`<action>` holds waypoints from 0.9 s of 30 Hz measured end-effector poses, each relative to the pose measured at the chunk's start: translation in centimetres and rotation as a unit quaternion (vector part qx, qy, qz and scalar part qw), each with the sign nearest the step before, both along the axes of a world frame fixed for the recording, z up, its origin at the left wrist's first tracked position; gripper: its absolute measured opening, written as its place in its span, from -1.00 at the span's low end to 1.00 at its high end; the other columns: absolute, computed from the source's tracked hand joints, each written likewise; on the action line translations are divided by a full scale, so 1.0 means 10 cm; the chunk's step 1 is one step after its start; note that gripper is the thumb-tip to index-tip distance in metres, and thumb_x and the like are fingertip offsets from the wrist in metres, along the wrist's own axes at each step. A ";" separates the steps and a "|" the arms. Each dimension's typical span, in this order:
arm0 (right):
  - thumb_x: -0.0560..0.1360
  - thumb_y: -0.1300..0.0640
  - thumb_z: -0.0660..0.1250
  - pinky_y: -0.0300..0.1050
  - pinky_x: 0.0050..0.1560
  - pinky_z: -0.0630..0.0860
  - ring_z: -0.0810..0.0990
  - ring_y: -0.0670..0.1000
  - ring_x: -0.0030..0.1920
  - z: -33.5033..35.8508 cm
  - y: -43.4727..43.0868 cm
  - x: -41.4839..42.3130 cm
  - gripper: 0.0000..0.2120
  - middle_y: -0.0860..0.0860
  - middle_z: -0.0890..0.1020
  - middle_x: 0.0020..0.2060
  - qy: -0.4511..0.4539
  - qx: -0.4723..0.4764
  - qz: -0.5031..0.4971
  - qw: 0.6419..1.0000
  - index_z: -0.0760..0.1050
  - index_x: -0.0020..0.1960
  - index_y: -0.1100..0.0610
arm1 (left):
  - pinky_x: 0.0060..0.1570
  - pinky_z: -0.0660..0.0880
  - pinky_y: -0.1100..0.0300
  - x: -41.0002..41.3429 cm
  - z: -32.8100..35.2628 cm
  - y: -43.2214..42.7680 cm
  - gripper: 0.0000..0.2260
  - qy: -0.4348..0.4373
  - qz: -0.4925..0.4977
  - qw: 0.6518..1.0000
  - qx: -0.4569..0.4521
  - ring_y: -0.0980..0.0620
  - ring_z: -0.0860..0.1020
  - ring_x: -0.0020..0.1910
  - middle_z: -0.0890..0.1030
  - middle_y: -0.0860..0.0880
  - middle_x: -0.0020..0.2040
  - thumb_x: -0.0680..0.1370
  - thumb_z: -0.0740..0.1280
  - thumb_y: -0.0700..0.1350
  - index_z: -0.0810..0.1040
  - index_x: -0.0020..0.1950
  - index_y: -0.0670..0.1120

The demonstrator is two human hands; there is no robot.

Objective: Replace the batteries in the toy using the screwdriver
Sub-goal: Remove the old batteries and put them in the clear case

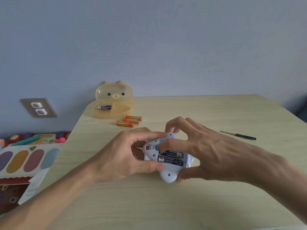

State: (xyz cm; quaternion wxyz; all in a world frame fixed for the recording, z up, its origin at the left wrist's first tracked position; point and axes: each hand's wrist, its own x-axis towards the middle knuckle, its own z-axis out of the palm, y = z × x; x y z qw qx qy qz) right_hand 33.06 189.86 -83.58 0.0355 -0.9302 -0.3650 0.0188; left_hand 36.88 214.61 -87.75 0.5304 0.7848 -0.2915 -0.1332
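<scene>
Toy (167, 175) white, bay open, two dark batteries (169, 159) | left hand (126, 155), right hand (207, 151) grip it

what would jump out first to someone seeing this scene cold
The left hand and right hand grip a white toy mid-table, its open compartment showing two dark blue batteries. Behind it lie three orange batteries beside an open bear-shaped case holding another blue battery; a screwdriver lies to the right.
</scene>
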 end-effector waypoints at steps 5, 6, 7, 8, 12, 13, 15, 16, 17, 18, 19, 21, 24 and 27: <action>0.43 -0.41 0.40 -0.27 0.08 0.46 0.42 -0.04 0.22 0.06 0.07 0.02 -0.45 -0.10 0.21 0.36 -0.017 -0.018 0.015 1.000 0.30 0.33 -0.33 | 0.17 0.64 0.12 0.03 0.02 -0.01 -0.42 -0.001 -0.019 1.000 0.002 -0.01 0.72 0.12 0.67 -0.02 0.10 0.40 0.67 -0.17 0.65 0.36 0.17; 0.42 -0.41 0.41 -0.28 0.06 0.43 0.42 -0.05 0.21 0.06 0.08 0.02 -0.45 -0.10 0.21 0.34 -0.017 -0.014 0.018 1.000 0.31 0.32 -0.33 | 0.18 0.63 0.14 0.03 0.03 -0.01 -0.42 -0.002 -0.024 1.000 0.002 -0.01 0.71 0.12 0.66 -0.03 0.11 0.41 0.67 -0.18 0.65 0.37 0.17; 0.41 -0.40 0.42 -0.30 0.04 0.40 0.41 -0.05 0.20 0.07 0.09 0.03 -0.45 -0.10 0.21 0.33 -0.015 -0.011 0.022 1.000 0.32 0.31 -0.33 | 0.19 0.62 0.15 0.03 0.04 -0.01 -0.41 -0.005 -0.029 1.000 0.004 -0.02 0.70 0.13 0.66 -0.06 0.11 0.41 0.67 -0.18 0.64 0.37 0.18; 0.40 -0.39 0.44 -0.30 0.03 0.39 0.40 -0.05 0.19 0.07 0.10 0.03 -0.45 -0.11 0.22 0.32 -0.015 -0.008 0.026 1.000 0.33 0.30 -0.32 | 0.21 0.61 0.15 0.04 0.04 -0.01 -0.41 -0.009 -0.035 0.999 0.007 -0.04 0.69 0.14 0.65 -0.07 0.12 0.41 0.67 -0.17 0.64 0.38 0.19; 0.35 -0.34 0.52 -0.36 -0.07 0.36 0.35 -0.06 0.19 0.07 0.13 0.06 -0.42 -0.13 0.20 0.27 0.000 0.006 0.028 1.000 0.31 0.24 -0.30 | 0.19 0.57 0.23 0.04 0.07 -0.02 -0.44 -0.015 -0.042 0.999 0.005 -0.03 0.68 0.13 0.64 -0.10 0.11 0.41 0.67 -0.18 0.66 0.33 0.21; 0.34 -0.33 0.53 -0.41 -0.11 0.33 0.34 -0.08 0.19 0.06 0.12 0.06 -0.41 -0.13 0.19 0.26 0.010 0.010 0.027 1.000 0.29 0.23 -0.31 | 0.16 0.56 0.26 0.03 0.09 -0.03 -0.45 -0.015 -0.043 0.999 0.005 -0.01 0.68 0.10 0.65 -0.09 0.10 0.41 0.67 -0.19 0.67 0.31 0.24; 0.34 -0.34 0.53 -0.49 -0.17 0.28 0.31 -0.16 0.12 0.08 0.10 0.04 -0.42 -0.16 0.16 0.25 0.031 0.028 0.017 0.999 0.27 0.19 -0.34 | 0.11 0.55 0.31 0.02 0.10 -0.06 -0.47 -0.017 -0.045 0.999 0.001 0.09 0.68 0.04 0.65 -0.03 0.05 0.41 0.66 -0.19 0.68 0.24 0.28; 0.37 -0.35 0.50 -0.51 -0.16 0.29 0.31 -0.22 0.09 0.10 0.10 0.03 -0.47 -0.17 0.15 0.24 0.040 0.037 0.013 0.998 0.27 0.18 -0.34 | 0.09 0.55 0.32 0.01 0.11 -0.07 -0.49 -0.018 -0.045 0.999 -0.001 0.12 0.67 0.01 0.65 0.01 0.02 0.41 0.66 -0.20 0.68 0.19 0.30; 0.43 -0.36 0.44 -0.49 -0.12 0.35 0.32 -0.29 0.12 0.12 0.09 0.02 -0.54 -0.18 0.15 0.24 0.045 0.047 0.010 0.998 0.30 0.19 -0.32 | 0.07 0.55 0.32 0.00 0.11 -0.08 -0.52 -0.017 -0.044 0.999 -0.001 0.13 0.68 -0.01 0.65 0.04 0.01 0.41 0.66 -0.20 0.68 0.14 0.30; 0.50 -0.35 0.36 -0.42 -0.05 0.46 0.36 -0.30 0.19 0.13 0.07 0.01 -0.64 -0.17 0.17 0.24 0.046 0.061 0.007 0.997 0.33 0.19 -0.29 | 0.06 0.56 0.30 0.00 0.10 -0.09 -0.56 -0.015 -0.042 0.999 0.001 0.12 0.69 -0.02 0.65 0.04 0.00 0.41 0.66 -0.20 0.69 0.10 0.28; 0.57 -0.31 0.29 -0.26 0.04 0.56 0.42 -0.23 0.25 0.12 0.06 0.02 -0.73 -0.15 0.19 0.25 0.043 0.075 0.004 0.996 0.36 0.18 -0.25 | 0.06 0.58 0.26 0.00 0.10 -0.09 -0.60 -0.011 -0.039 0.999 0.004 0.08 0.69 -0.01 0.65 0.03 0.00 0.42 0.66 -0.19 0.70 0.10 0.23; 0.65 -0.18 0.22 -0.03 0.14 0.59 0.50 -0.04 0.28 0.09 0.04 0.03 -0.87 -0.14 0.23 0.25 0.033 0.093 -0.003 0.995 0.40 0.14 -0.18 | 0.11 0.62 0.16 0.00 0.08 -0.08 -0.61 -0.010 -0.037 0.999 0.011 0.01 0.70 0.03 0.64 -0.01 0.03 0.43 0.66 -0.19 0.71 0.17 0.13; 0.61 -0.13 0.29 -0.08 0.12 0.58 0.57 -0.03 0.24 0.07 0.05 0.05 -0.89 -0.16 0.29 0.25 0.023 0.122 -0.020 0.992 0.46 0.07 -0.13 | 0.15 0.63 0.10 0.01 0.06 -0.08 -0.57 -0.008 -0.039 0.999 0.011 -0.04 0.70 0.07 0.65 -0.05 0.06 0.42 0.66 -0.21 0.70 0.25 0.05; 0.53 -0.15 0.40 -0.05 0.06 0.62 0.61 -0.08 0.19 0.03 0.01 0.07 -0.82 -0.18 0.39 0.24 0.000 0.151 -0.052 0.987 0.55 0.00 -0.06 | 0.13 0.61 0.19 0.01 0.04 -0.06 -0.50 -0.012 -0.036 0.999 0.011 -0.02 0.69 0.08 0.65 -0.07 0.08 0.42 0.66 -0.17 0.67 0.33 0.07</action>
